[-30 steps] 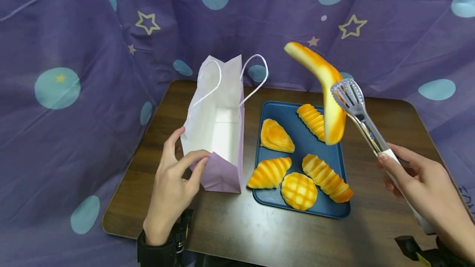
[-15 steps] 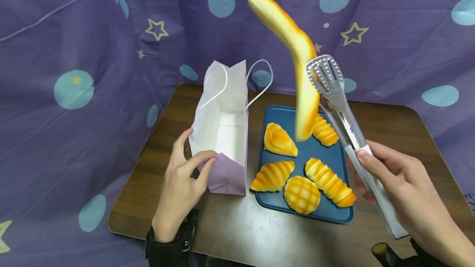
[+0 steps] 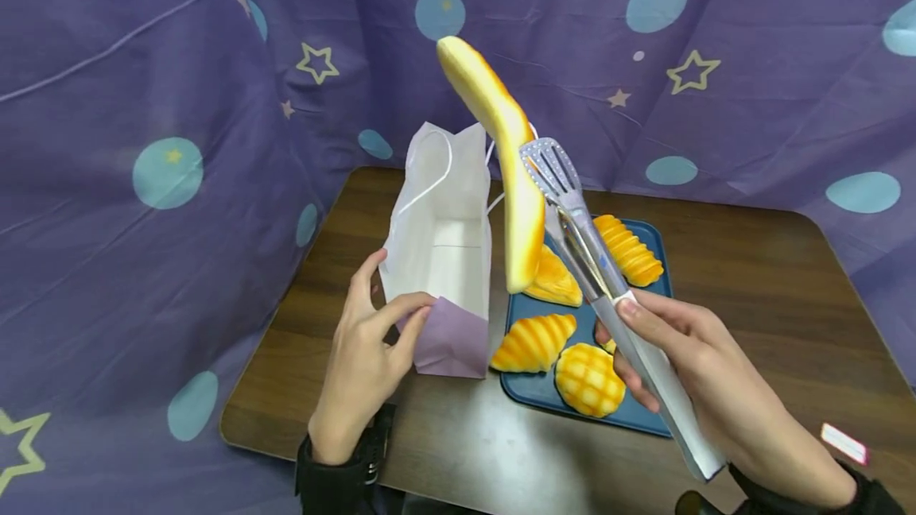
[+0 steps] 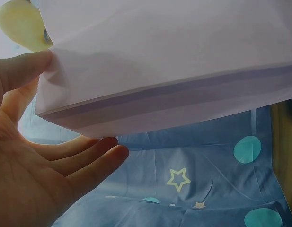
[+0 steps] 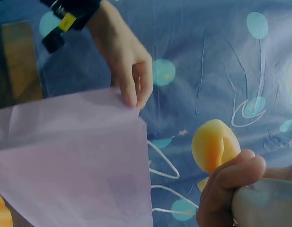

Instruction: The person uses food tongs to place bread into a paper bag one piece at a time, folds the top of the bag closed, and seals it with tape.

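while the left hand point(image 3: 365, 356) pinches a lilac bag point(image 3: 451, 348) by its rim, the right hand point(image 3: 694, 356) grips tongs point(image 3: 661, 384); one long bread point(image 3: 524, 221), clasped in these, beyond that hand; one blue tray point(image 3: 533, 389), mainly between the hands.

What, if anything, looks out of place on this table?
The striped roll nearest the bag looks out of place: its tip pokes past the left edge of the tray instead of lying inside.
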A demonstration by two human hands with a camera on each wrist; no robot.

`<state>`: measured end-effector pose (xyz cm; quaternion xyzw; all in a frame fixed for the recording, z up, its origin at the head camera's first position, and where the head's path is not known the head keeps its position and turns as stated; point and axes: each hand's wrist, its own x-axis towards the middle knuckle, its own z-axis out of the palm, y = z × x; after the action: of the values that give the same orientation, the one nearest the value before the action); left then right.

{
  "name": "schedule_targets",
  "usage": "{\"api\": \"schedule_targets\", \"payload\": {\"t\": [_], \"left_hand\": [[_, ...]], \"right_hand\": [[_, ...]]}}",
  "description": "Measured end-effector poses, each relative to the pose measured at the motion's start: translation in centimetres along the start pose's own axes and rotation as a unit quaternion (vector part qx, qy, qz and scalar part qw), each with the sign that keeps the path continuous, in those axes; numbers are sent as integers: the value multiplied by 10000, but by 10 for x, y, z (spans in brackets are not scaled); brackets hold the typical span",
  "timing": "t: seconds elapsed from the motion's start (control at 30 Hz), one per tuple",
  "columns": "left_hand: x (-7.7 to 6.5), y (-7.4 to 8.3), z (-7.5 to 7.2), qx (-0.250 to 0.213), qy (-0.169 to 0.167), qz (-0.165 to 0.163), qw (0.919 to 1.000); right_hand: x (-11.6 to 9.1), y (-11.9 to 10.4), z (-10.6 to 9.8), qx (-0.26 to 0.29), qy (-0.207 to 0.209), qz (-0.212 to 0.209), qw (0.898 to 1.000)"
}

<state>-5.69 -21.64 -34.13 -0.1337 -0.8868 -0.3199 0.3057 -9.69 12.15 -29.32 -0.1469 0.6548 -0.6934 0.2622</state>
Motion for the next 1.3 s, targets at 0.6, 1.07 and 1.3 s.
{"api": "schedule_targets", "payload": {"t": [0.6,1.07,1.3], "left_hand": [[-3,2,3,134,-92,-36,9999],[-1,4,5,145,-20,-39,9999],[-1,4,6,121,-11,-38,9999]], "right_hand": [[25,0,14,-93,16,1190,9928],[31,-15,13,-232,-6,1626,9864],[34,-16,15,-151,-226,1748,9842]]}}
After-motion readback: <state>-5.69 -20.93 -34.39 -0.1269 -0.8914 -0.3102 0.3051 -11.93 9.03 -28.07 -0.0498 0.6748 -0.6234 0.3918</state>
